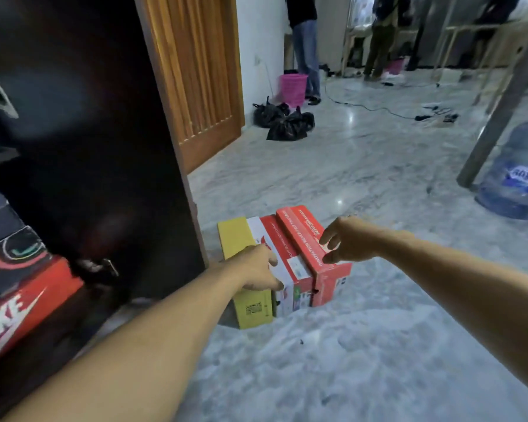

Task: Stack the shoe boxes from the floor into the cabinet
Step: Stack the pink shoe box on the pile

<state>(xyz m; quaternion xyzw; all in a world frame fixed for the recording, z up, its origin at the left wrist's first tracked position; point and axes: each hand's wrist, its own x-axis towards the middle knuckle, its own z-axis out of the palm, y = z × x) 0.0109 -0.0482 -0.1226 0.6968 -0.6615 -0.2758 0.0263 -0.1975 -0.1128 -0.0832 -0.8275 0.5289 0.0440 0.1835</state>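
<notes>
Three shoe boxes stand side by side on the marble floor: a yellow box on the left, a red and white box in the middle, a red box on the right. My left hand rests over the near tops of the yellow and middle boxes, fingers bent down at the middle box's near edge. My right hand hovers over the red box with thumb and fingers spread, just touching its lid. The dark cabinet stands open at the left, with a red Nike box inside.
A large blue water jug and a grey table leg stand at the right. Black bags and a pink basket lie by the far wall. Two people stand in the background. Cables cross the far floor.
</notes>
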